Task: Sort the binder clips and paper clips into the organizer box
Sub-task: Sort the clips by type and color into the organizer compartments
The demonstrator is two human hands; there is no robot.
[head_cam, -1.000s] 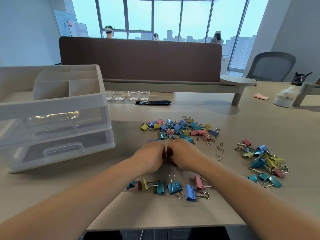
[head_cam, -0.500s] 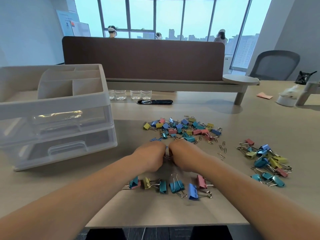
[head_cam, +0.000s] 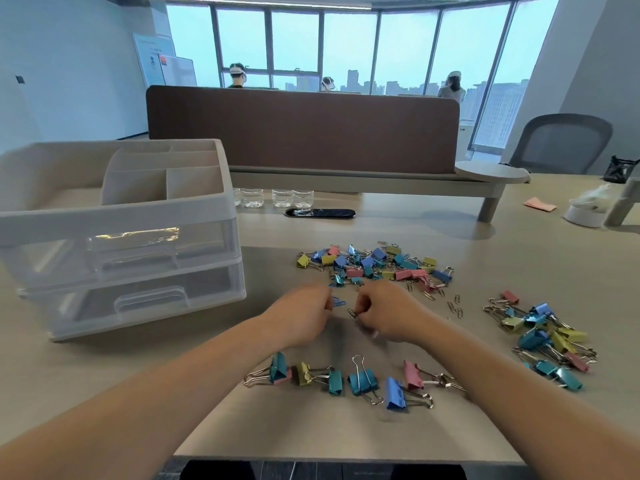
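Left hand [head_cam: 299, 317] pinches a small blue clip [head_cam: 338, 302] and right hand [head_cam: 384, 311] a wire paper clip [head_cam: 352, 313], just off the surface [head_cam: 519, 258] by the mixed pile [head_cam: 374, 263]; they're likely light, slick and snag-prone, so pinch flat across the loops.

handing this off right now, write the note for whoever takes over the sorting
Left hand pinches a small blue clip; right hand pinches a silver paper clip.
Organizer box stands at left, drawers shut, no clips visible in it.
Mixed pile lies beyond the hands, larger binder clips at right, a row of binder clips nearest the person, loose paper clips between the piles.
Done: rough grouping on the table only.
Left: move every group into the box.
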